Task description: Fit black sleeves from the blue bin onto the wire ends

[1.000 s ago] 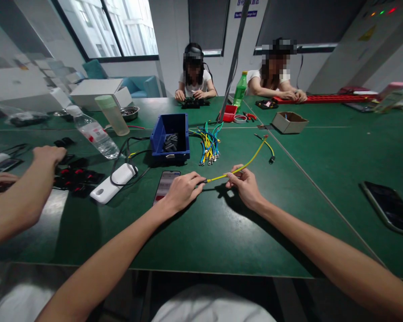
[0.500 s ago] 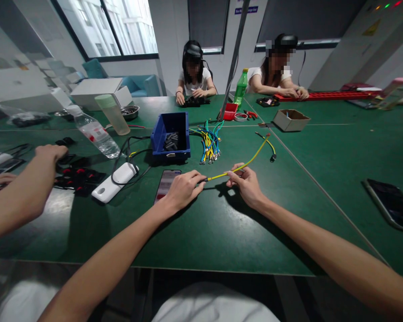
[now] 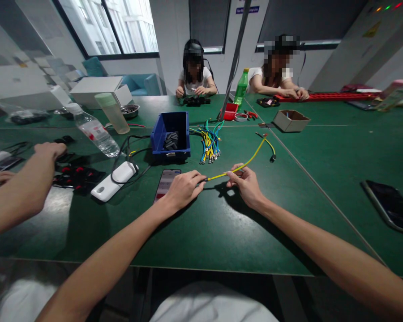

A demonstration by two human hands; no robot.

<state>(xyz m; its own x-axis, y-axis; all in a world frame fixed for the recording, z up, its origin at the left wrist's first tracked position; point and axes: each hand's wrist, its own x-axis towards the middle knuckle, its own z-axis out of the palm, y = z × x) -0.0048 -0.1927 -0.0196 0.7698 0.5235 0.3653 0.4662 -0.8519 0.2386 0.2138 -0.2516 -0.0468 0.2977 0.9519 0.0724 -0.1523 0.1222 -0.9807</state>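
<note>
A yellow wire (image 3: 251, 158) stretches between my hands, its free end curving up and away to the right. My left hand (image 3: 187, 187) pinches the dark sleeve (image 3: 204, 180) on the wire's near end. With thumb and fingers closed, my right hand (image 3: 244, 182) grips the wire partway along. A phone (image 3: 165, 182) with a lit screen lies partly under my left hand. Beyond my hands rests a bundle of yellow, blue and green wires (image 3: 209, 145) with metal ring terminals. Another yellow-green wire (image 3: 271, 146) with a dark end lies behind the held one.
Left of the bundle stands a blue bin (image 3: 170, 155) holding small black sleeves. A white power bank (image 3: 114, 182), a water bottle (image 3: 99, 134) and a co-worker's arm (image 3: 27, 188) are at left. A cardboard box (image 3: 290, 121) and a dark phone (image 3: 391, 203) are at right. Two people sit across the table.
My hands and the yellow wire keep almost the same position. The wire's free end has shifted slightly to the left. The person across the table has moved their hands a little.
</note>
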